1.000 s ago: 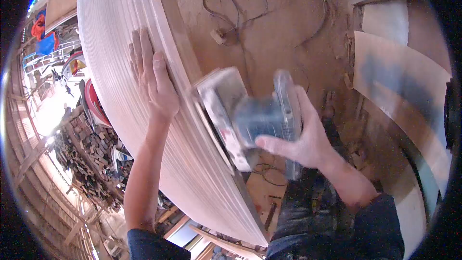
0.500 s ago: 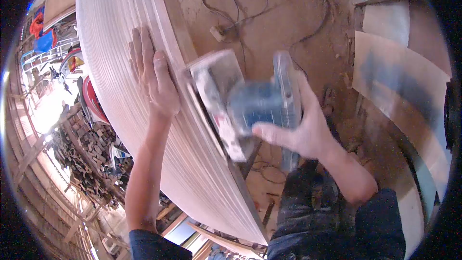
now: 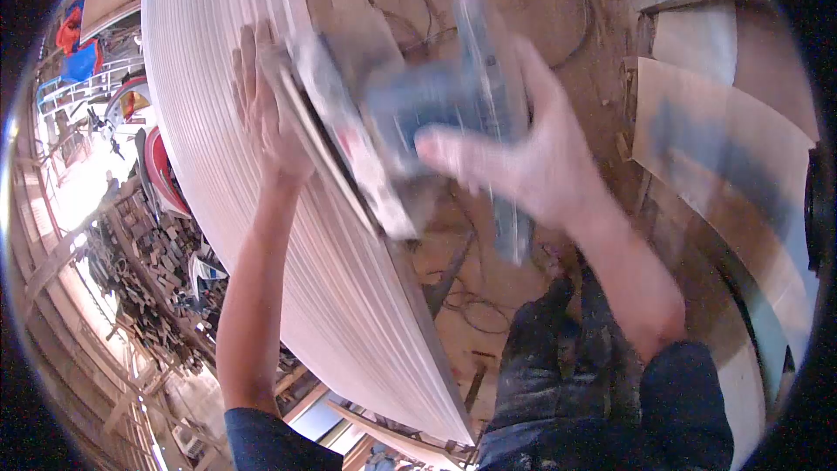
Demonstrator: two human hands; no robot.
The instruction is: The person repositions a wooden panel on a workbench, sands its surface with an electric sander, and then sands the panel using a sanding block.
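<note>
A long grooved wooden panel (image 3: 209, 96) runs from the top to the bottom centre. My left hand (image 3: 275, 126) lies flat on its face near the right edge, fingers stretched upward. My right hand (image 3: 540, 153) is wrapped round a blue power sander (image 3: 427, 105), thumb over its body. The sander's pale, dusty base (image 3: 353, 139) is against the panel's right edge, with its upper end beside my left hand and overlapping it in view. Motion blurs the tool, and my right fingers are partly hidden behind it.
A dark cord (image 3: 584, 26) loops over the brown, dusty floor (image 3: 558, 0). Curved pale sheets (image 3: 724, 148) stand along the right. Wood offcuts (image 3: 148, 270) are heaped at the left, near a red rounded object (image 3: 161, 170). My legs show at the bottom.
The sander in my right hand has moved up and left along the panel's edge, closer to my left hand. My left hand stays flat on the panel.
</note>
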